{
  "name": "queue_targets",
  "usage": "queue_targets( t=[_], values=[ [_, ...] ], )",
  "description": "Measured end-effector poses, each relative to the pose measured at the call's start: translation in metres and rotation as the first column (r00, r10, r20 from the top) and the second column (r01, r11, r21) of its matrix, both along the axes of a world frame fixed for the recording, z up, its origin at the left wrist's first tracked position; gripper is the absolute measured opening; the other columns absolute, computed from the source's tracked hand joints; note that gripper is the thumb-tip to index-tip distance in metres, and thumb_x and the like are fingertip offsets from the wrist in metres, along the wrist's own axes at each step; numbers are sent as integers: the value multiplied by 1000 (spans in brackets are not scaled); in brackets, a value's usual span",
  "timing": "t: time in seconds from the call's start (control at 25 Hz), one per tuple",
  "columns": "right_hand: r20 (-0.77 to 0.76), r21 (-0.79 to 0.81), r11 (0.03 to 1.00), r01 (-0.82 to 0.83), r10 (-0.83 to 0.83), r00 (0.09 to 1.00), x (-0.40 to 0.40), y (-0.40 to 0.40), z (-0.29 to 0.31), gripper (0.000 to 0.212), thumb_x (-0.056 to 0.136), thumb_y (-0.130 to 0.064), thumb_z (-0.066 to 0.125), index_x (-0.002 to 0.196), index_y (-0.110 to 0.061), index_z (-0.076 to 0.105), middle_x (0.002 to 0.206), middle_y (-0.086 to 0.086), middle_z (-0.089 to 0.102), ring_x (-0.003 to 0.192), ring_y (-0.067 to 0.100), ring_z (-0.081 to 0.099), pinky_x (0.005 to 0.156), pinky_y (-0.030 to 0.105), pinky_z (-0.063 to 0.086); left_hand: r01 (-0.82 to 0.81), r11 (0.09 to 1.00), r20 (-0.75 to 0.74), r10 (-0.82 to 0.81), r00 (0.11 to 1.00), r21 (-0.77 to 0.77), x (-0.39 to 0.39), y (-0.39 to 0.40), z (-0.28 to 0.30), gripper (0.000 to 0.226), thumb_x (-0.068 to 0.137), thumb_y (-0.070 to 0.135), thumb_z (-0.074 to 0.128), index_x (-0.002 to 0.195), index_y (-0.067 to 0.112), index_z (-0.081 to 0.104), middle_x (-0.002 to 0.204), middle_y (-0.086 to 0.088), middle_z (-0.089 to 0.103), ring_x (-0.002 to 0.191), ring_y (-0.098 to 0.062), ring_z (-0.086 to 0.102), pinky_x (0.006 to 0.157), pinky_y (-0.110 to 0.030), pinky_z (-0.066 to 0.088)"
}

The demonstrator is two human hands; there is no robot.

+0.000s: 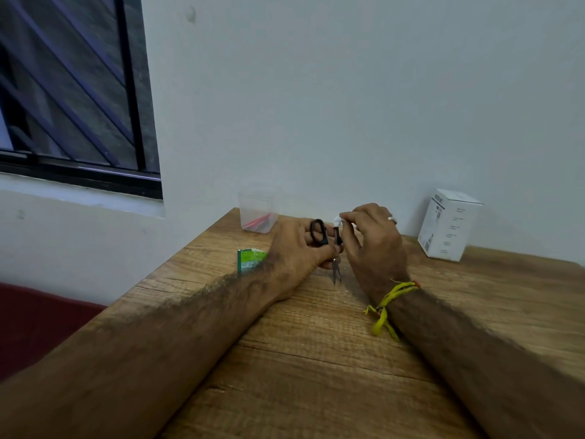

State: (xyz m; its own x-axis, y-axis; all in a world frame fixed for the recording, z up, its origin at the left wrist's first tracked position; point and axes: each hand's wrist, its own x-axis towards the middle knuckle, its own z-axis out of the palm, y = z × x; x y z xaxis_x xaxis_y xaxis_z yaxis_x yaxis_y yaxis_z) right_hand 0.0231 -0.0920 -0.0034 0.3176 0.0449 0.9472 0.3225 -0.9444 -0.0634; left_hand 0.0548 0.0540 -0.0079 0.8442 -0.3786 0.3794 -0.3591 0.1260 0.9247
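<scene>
Left hand (304, 248) grips black scissors (329, 245), blades down over wooden table (316, 359). Right hand (373, 239) pinches small white wad (337, 221).

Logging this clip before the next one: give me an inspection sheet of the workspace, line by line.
Surface: wooden table, grain visible.
Job's things: scissors with black handles, blades pointing down toward the table; white wad at the handle's top.
Clutter: clear plastic cup holding something red; green packet behind the left forearm; white box at right.
Hands: left hand holds the scissors; right hand pinches the white wad.
Cables: nothing seen.
Surroundings: white wall; barred window at left.
</scene>
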Motion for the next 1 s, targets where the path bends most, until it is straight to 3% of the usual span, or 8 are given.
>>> queue_targets(
  t=[0.2, 0.52, 0.84, 1.0],
  values=[
    [-7, -53, 998, -44, 44, 999, -2, 0, -2, 17, 92, -13, 58, 89, -2, 71, 86, 10, 63, 80, 29, 61, 76, 39, 48, 17, 1000, -15, -17, 1000, -15, 0, 0, 1, 19, 81, -4, 78, 98, -5, 72, 90, -25, 74, 76, -22, 74, 63, -29, 60],
    [-44, -72, 993, -92, 89, 995, -5, 1, 0, 23, 93, -17, 55, 90, -1, 71, 86, 11, 63, 80, 29, 59, 74, 45, 50, 16, 1000, -21, -17, 1000, -16, 4, 1, 0, 23, 81, -3, 79, 102, -8, 70, 91, -26, 74, 78, -25, 75, 67, -33, 62],
    [-109, -178, 982, -68, 49, 993, -14, -1, -2, 12, 89, -11, 64, 91, -4, 73, 87, 8, 64, 81, 27, 59, 71, 38, 48, 26, 999, -21, -27, 999, -44, 5, 0, -1, 25, 80, -3, 79, 103, -4, 70, 87, -20, 76, 78, -26, 76, 68, -36, 62],
    [-127, -84, 990, -114, 102, 987, -17, -2, -2, 8, 87, -6, 70, 94, -5, 74, 88, 6, 65, 80, 22, 63, 72, 34, 50, 32, 998, -35, -34, 999, -48, 3, 0, 0, 29, 81, -4, 78, 108, -6, 68, 93, -25, 74, 81, -27, 75, 68, -35, 62]
  ],
)
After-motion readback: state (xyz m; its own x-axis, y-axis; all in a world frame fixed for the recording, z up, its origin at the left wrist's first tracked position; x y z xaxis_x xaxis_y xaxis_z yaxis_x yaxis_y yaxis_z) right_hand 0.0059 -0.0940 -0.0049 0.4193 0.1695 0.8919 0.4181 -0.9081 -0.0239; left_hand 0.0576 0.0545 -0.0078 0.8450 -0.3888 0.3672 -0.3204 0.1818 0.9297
